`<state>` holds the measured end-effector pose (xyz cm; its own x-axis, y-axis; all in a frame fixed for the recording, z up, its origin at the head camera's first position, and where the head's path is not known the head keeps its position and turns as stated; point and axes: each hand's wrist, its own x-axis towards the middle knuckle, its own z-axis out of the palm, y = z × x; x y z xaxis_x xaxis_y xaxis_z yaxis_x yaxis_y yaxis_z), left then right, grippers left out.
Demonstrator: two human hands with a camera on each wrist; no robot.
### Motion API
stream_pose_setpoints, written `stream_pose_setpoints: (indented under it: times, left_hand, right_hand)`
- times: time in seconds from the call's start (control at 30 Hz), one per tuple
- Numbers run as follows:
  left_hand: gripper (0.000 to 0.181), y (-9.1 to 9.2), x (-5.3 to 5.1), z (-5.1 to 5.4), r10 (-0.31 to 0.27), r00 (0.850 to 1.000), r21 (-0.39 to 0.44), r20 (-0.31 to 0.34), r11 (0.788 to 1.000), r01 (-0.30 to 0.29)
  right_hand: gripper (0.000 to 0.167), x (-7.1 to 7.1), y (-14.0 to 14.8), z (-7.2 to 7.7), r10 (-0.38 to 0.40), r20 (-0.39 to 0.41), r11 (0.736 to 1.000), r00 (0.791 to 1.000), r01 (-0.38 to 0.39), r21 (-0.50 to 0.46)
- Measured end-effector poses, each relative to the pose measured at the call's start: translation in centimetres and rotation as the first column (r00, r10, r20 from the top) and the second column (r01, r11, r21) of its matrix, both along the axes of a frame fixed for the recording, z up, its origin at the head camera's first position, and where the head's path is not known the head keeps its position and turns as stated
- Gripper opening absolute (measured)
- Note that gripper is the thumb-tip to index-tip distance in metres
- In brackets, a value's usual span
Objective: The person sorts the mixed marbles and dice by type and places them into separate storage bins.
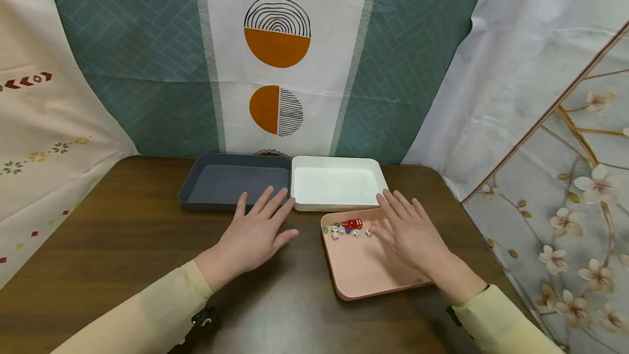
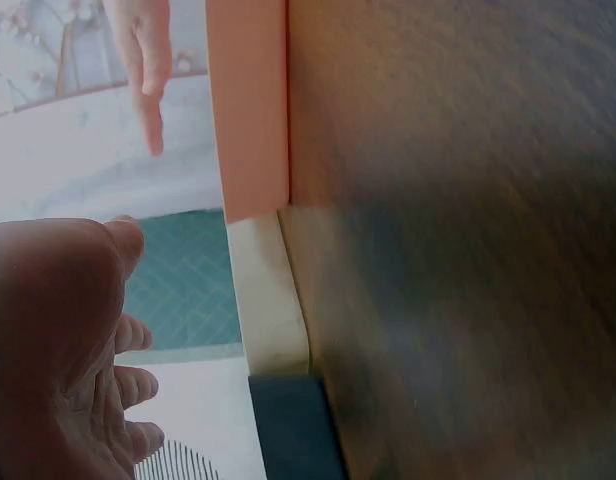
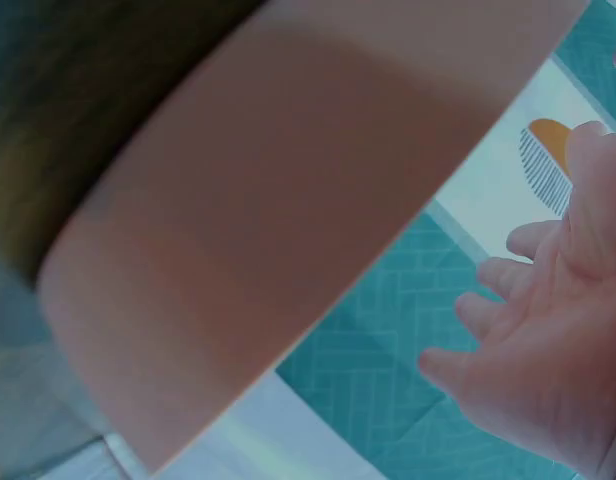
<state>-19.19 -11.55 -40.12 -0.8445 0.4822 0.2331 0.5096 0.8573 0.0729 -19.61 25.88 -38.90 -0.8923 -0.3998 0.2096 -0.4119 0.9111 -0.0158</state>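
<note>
My left hand (image 1: 255,236) hovers palm down with spread fingers over the table, in front of the dark grey tray (image 1: 199,205); it holds nothing. Over the pink tray (image 1: 358,277) at the right, my right hand (image 1: 410,234) is held out with straight fingers and grips nothing. Red dice (image 1: 352,224) and several small white dice (image 1: 336,235) lie in the pink tray's far left part. One white die (image 1: 368,232) sits by the right thumb. The right hand hides part of this tray. In the right wrist view the pink tray's outer wall (image 3: 258,220) fills much of the picture.
A white tray (image 1: 339,207) stands at the back beside the dark grey one, just behind the pink tray. All three rest on a brown wooden table (image 1: 123,234). Patterned cloths hang behind (image 1: 403,59) and at both sides.
</note>
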Motion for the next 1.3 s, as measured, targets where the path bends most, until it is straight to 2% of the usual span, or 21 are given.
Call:
stream_pose_setpoints:
  times: [0.3,0.57,0.9,1.1,1.3]
  left_hand:
    - [0.074,1.1,0.4,-0.3,-0.046,0.999,-0.004,-0.021,0.999,0.046]
    - [0.072,2.5,1.0,-1.3,-0.102,0.994,-0.019,-0.027,0.995,0.101]
    - [0.072,4.5,1.9,-2.1,-0.194,0.981,-0.027,0.013,0.981,0.195]
    - [0.068,5.3,2.4,-2.1,-0.262,0.965,-0.023,0.032,0.965,0.262]
    - [0.067,5.9,2.6,-2.3,-0.289,0.957,-0.045,0.023,0.956,0.29]
  right_hand:
    - [0.078,0.6,1.6,-0.5,-0.024,-0.018,0.999,1.0,0.024,0.024]
    - [0.08,0.6,2.9,-1.3,-0.044,-0.033,0.998,0.998,0.045,0.044]
    - [0.08,1.1,4.3,-1.9,-0.098,0.018,0.995,0.995,0.098,0.022]
    - [0.079,1.4,5.6,-2.4,-0.12,0.051,0.993,0.991,0.12,0.016]
    - [0.08,1.6,6.6,-2.7,-0.134,0.078,0.991,0.988,0.133,0.013]
